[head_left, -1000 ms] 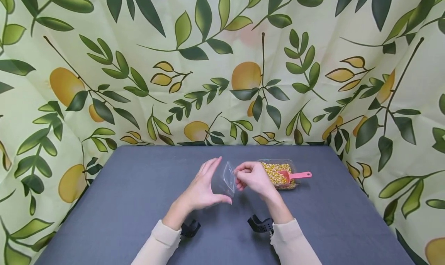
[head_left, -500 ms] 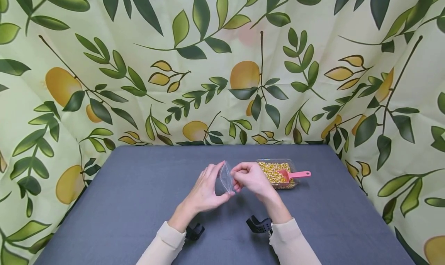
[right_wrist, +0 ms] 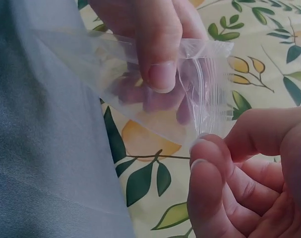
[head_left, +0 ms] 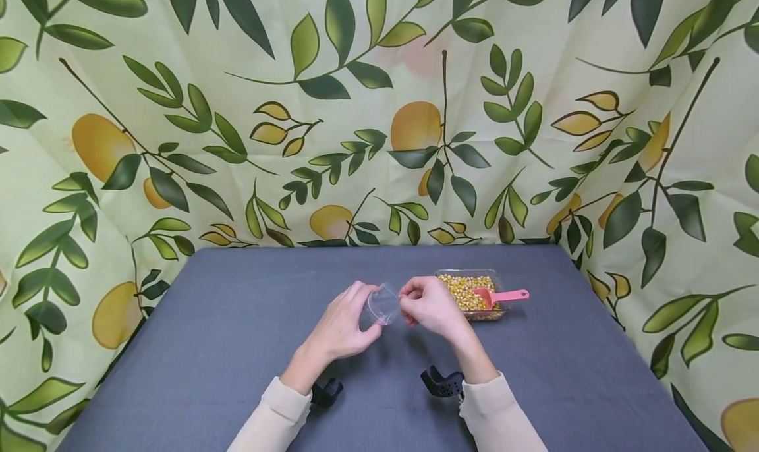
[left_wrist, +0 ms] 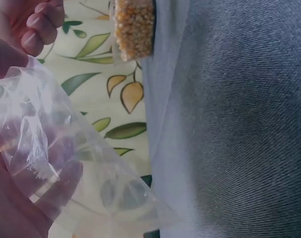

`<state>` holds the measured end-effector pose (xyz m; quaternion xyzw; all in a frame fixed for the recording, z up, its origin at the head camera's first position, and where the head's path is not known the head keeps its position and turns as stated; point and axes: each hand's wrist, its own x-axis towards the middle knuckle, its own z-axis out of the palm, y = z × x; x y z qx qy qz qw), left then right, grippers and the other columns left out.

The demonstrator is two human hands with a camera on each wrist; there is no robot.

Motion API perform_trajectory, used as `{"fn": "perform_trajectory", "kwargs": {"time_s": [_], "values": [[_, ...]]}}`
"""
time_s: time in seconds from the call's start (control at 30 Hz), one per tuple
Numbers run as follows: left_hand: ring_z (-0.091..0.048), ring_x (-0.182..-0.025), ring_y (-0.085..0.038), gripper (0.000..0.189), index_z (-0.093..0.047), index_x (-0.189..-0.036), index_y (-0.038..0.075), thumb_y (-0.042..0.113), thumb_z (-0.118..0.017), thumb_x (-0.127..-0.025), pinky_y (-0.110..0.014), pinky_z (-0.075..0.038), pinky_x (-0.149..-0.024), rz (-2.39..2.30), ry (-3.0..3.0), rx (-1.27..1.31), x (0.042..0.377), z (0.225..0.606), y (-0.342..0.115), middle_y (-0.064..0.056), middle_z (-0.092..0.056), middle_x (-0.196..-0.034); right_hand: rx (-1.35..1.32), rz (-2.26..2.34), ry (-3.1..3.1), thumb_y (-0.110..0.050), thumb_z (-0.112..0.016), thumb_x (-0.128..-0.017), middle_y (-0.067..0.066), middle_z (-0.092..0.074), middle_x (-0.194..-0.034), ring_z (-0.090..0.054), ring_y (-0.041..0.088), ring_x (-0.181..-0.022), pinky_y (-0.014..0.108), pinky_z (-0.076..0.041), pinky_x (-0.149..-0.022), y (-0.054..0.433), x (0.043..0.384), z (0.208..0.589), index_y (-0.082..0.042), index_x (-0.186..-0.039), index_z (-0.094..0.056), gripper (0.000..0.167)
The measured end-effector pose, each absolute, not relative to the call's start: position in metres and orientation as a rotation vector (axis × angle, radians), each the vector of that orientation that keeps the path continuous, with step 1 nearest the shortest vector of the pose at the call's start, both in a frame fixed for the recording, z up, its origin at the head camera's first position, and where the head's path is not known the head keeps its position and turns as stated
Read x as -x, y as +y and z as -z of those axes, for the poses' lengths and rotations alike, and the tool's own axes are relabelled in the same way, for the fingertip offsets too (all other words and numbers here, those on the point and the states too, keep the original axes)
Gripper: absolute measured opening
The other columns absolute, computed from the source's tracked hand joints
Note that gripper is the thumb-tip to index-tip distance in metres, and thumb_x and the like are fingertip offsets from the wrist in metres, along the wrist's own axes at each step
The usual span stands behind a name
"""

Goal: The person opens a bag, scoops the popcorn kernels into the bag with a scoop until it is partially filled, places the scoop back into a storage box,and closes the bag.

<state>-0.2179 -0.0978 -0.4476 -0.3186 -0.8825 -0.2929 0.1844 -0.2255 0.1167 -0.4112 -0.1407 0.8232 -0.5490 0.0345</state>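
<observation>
A clear zip-top plastic bag (head_left: 385, 305) is held up over the table between both hands. In the head view my left hand (head_left: 339, 323) grips its left side. The right wrist view shows the left thumb (right_wrist: 161, 64) on the near face of the bag, with the other fingers visible through the film behind it. My right hand (head_left: 431, 305) pinches the edge of the bag beside the ribbed zip strip (right_wrist: 210, 94) between thumb and fingertips, its other fingers curled. In the left wrist view the bag's lower corner (left_wrist: 140, 203) hangs free, and nothing shows inside it.
Behind the right hand stands a clear rectangular container (head_left: 499, 315) of yellow corn kernels (head_left: 459, 290). A pink scoop (head_left: 506, 296) lies in it, its handle jutting right over the rim. The grey table (head_left: 237, 346) meets a leaf-patterned cloth (head_left: 356, 122) at the back.
My left hand moved in toward the right hand, then back left, and its spread thumb and fingers have drawn closer together. The bag's opening has turned. The right hand has hardly moved.
</observation>
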Motion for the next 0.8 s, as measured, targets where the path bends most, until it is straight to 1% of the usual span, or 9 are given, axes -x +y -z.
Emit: {"fn": "perform_trajectory", "kwargs": {"time_s": [0.17, 0.23, 0.33, 0.4, 0.53, 0.6, 0.7, 0.8], "values": [[-0.062, -0.1, -0.02, 0.045, -0.061, -0.119, 0.009, 0.019, -0.074, -0.077, -0.042, -0.052, -0.087, 0.893, -2.501, 0.89, 0.2183, 0.4478, -0.0959, -0.002, -0.064, -0.11, 0.412, 1.655, 2.573, -0.002, -0.064, -0.09, 0.004, -0.064, -0.063, -0.062, 0.017, -0.051, 0.034, -0.054, -0.051, 0.1144, 0.225, 0.4111, 0.003, -0.088, -0.068, 0.007], [-0.063, -0.098, -0.02, 0.044, -0.059, -0.118, 0.009, 0.017, -0.073, -0.077, -0.043, -0.052, -0.086, 0.92, -2.516, 0.877, 0.2181, 0.4484, -0.0949, -0.002, -0.065, -0.108, 0.411, 1.651, 2.578, -0.003, -0.064, -0.09, 0.004, -0.064, -0.063, -0.062, 0.017, -0.051, 0.034, -0.054, -0.051, 0.1132, 0.2252, 0.412, 0.003, -0.089, -0.068, 0.007], [-0.062, -0.09, -0.018, 0.044, -0.055, -0.117, 0.011, 0.015, -0.072, -0.076, -0.041, -0.051, -0.081, 0.975, -2.542, 0.858, 0.217, 0.4492, -0.0944, -0.001, -0.065, -0.103, 0.419, 1.651, 2.578, -0.003, -0.064, -0.091, 0.004, -0.064, -0.064, -0.062, 0.017, -0.052, 0.034, -0.054, -0.051, 0.1113, 0.2256, 0.413, 0.004, -0.09, -0.068, 0.008], [-0.061, -0.086, -0.017, 0.046, -0.054, -0.118, 0.011, 0.014, -0.072, -0.076, -0.039, -0.051, -0.078, 1.007, -2.552, 0.848, 0.2167, 0.4504, -0.0945, -0.001, -0.065, -0.101, 0.419, 1.656, 2.574, -0.004, -0.065, -0.092, 0.005, -0.064, -0.064, -0.062, 0.018, -0.052, 0.034, -0.054, -0.052, 0.1106, 0.2259, 0.4137, 0.004, -0.091, -0.068, 0.009], [-0.062, -0.089, -0.018, 0.055, -0.053, -0.126, 0.01, 0.013, -0.075, -0.076, -0.039, -0.052, -0.08, 1.093, -2.552, 0.839, 0.2171, 0.4523, -0.0951, -0.004, -0.066, -0.104, 0.408, 1.682, 2.562, -0.003, -0.065, -0.093, 0.005, -0.064, -0.064, -0.063, 0.018, -0.052, 0.035, -0.055, -0.052, 0.1098, 0.227, 0.4146, 0.003, -0.09, -0.069, 0.008], [-0.063, -0.093, -0.02, 0.059, -0.052, -0.13, 0.009, 0.017, -0.078, -0.078, -0.041, -0.052, -0.082, 1.121, -2.562, 0.827, 0.2172, 0.4529, -0.0948, -0.005, -0.066, -0.108, 0.403, 1.691, 2.555, -0.003, -0.065, -0.093, 0.006, -0.064, -0.064, -0.063, 0.018, -0.052, 0.038, -0.056, -0.053, 0.1098, 0.2273, 0.4146, 0.003, -0.09, -0.069, 0.008], [-0.061, -0.098, -0.021, 0.067, -0.051, -0.136, 0.012, 0.03, -0.082, -0.08, -0.042, -0.05, -0.084, 1.135, -2.615, 0.784, 0.2163, 0.4532, -0.0932, -0.005, -0.065, -0.115, 0.4, 1.692, 2.546, -0.003, -0.066, -0.093, 0.006, -0.063, -0.064, -0.063, 0.018, -0.053, 0.043, -0.057, -0.055, 0.1105, 0.2274, 0.4149, 0.004, -0.09, -0.068, 0.008], [-0.059, -0.104, -0.022, 0.077, -0.05, -0.138, 0.014, 0.045, -0.086, -0.077, -0.043, -0.048, -0.085, 1.138, -2.662, 0.731, 0.215, 0.4532, -0.0909, -0.004, -0.064, -0.121, 0.396, 1.684, 2.542, -0.002, -0.066, -0.094, 0.007, -0.063, -0.064, -0.063, 0.018, -0.053, 0.047, -0.058, -0.057, 0.1115, 0.2277, 0.416, 0.004, -0.091, -0.068, 0.007]]}}
